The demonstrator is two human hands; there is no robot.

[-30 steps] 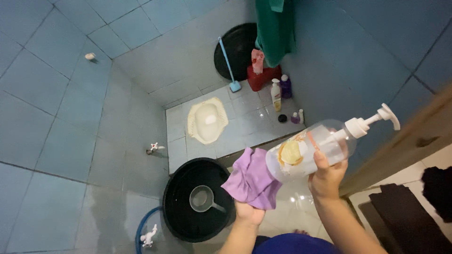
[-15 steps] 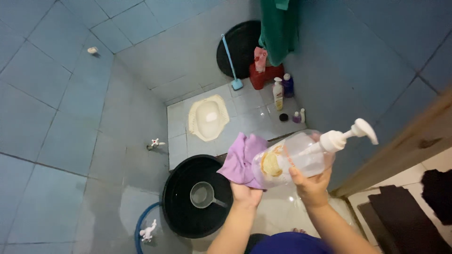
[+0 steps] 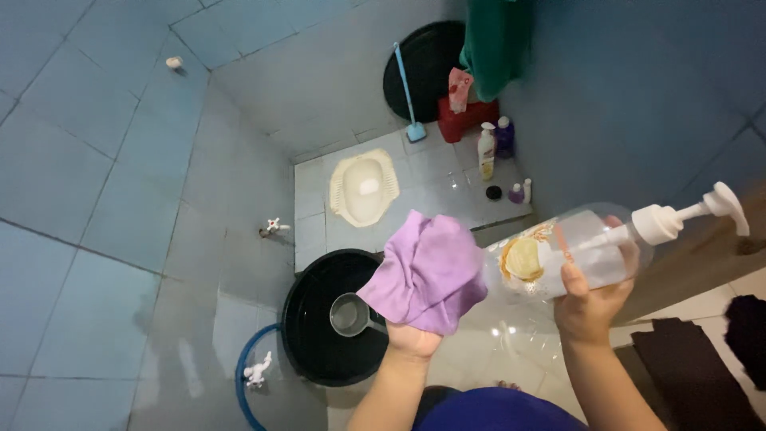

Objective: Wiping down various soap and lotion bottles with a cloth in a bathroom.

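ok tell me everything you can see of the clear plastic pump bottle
The clear plastic pump bottle lies almost on its side in the right hand, white pump head pointing right and slightly up. It has an orange and yellow label and looks nearly empty. Its base meets the purple cloth held in the left hand.

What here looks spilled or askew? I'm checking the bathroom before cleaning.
Nothing looks spilled. The clear pump bottle lies sideways in the right hand, with the purple cloth in the left hand at its base.
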